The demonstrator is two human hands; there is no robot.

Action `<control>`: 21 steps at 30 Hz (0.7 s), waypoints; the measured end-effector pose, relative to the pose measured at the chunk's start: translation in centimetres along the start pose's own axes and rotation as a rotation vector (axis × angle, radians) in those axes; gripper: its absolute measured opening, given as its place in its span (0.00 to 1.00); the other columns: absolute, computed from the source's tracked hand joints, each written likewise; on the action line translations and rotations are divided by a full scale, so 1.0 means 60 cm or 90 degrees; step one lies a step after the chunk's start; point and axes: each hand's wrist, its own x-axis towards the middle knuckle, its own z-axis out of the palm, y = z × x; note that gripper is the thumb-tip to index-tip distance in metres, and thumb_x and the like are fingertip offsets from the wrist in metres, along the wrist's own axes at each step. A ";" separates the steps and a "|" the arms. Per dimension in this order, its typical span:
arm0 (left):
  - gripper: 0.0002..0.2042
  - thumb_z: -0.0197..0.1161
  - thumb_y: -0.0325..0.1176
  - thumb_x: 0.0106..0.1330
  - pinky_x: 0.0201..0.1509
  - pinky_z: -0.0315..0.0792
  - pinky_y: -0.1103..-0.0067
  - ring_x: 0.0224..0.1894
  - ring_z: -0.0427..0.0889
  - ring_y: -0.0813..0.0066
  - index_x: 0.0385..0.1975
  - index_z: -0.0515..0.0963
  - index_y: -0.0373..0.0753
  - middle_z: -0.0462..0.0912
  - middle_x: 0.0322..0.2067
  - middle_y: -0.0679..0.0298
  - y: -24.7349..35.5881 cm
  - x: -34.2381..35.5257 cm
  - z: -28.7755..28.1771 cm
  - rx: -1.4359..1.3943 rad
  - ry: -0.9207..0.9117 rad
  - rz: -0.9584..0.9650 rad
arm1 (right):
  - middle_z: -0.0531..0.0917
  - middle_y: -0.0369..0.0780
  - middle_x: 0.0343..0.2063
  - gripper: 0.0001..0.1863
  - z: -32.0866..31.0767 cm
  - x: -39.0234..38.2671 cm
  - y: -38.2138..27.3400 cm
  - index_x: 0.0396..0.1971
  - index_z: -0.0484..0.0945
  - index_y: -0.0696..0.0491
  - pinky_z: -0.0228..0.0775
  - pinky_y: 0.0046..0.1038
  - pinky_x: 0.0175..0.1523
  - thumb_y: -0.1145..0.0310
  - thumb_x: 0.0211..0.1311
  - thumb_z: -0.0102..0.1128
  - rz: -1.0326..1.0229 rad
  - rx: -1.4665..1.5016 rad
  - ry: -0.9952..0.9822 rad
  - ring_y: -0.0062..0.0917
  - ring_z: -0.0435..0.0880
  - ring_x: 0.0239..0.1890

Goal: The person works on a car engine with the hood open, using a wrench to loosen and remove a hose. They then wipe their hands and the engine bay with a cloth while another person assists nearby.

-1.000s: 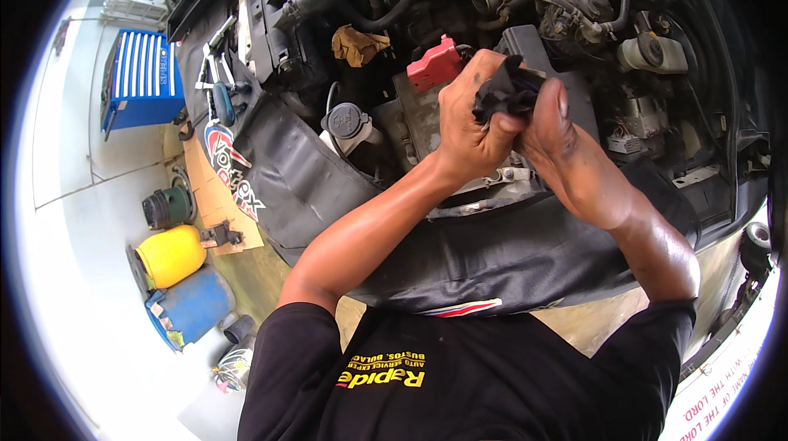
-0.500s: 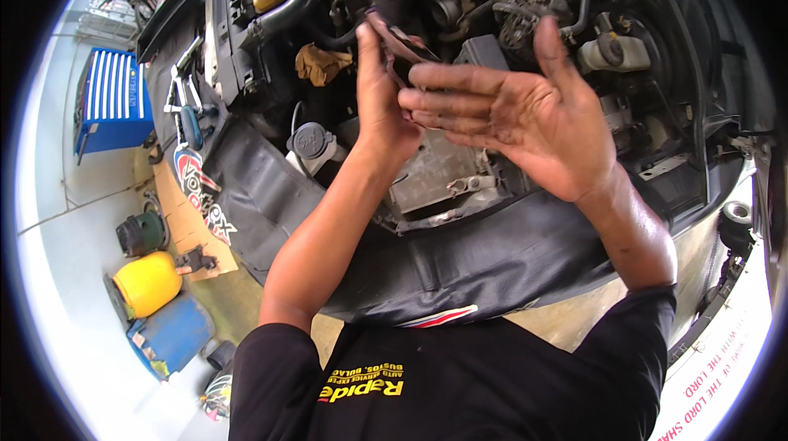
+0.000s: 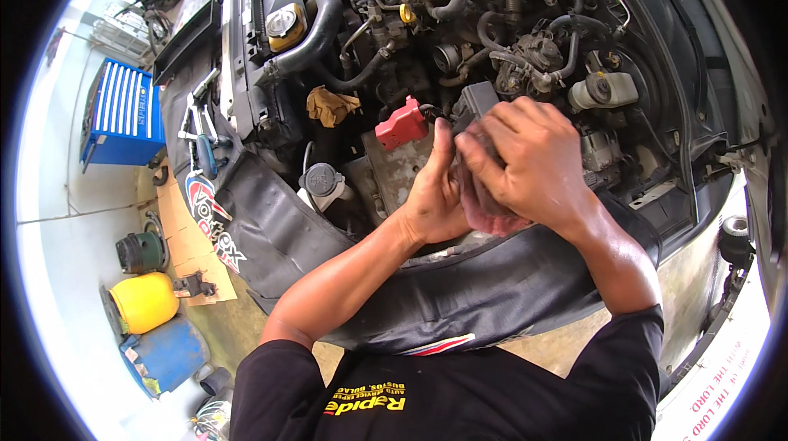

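A dirty reddish-grey rag (image 3: pixel 478 193) is bunched between my two hands above the front of an open engine bay. My right hand (image 3: pixel 533 158) is closed over the top of the rag, its fingers bent around it. My left hand (image 3: pixel 437 203) grips it from the other side, thumb up; most of its fingers are hidden behind the cloth. Just past my hands lies the car battery (image 3: pixel 394 169), with a red terminal cover (image 3: pixel 400 125) on top. Next to them stands a dark grey box (image 3: pixel 478 100), partly covered by my right hand.
A black fender cover (image 3: pixel 328 277) drapes the car's front edge. Hand tools (image 3: pixel 203 133) lie on its left part. Crumpled brown paper (image 3: pixel 331 106) and a capped reservoir (image 3: pixel 322 181) sit left of the battery. A blue tool cabinet (image 3: pixel 127 113) and a yellow container (image 3: pixel 146 292) stand farther left.
Both hands have come down and to the right, uncovering the red terminal cover. My right hand, open with fingers stretched out before, is now closed on the rag. The view has shifted slightly.
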 end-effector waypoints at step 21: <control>0.43 0.30 0.73 0.72 0.73 0.65 0.66 0.65 0.74 0.62 0.66 0.68 0.38 0.75 0.64 0.54 0.005 0.024 -0.043 0.110 0.290 0.170 | 0.82 0.43 0.22 0.12 0.015 -0.013 -0.056 0.29 0.81 0.54 0.74 0.36 0.29 0.60 0.57 0.71 0.014 0.168 -0.123 0.39 0.83 0.22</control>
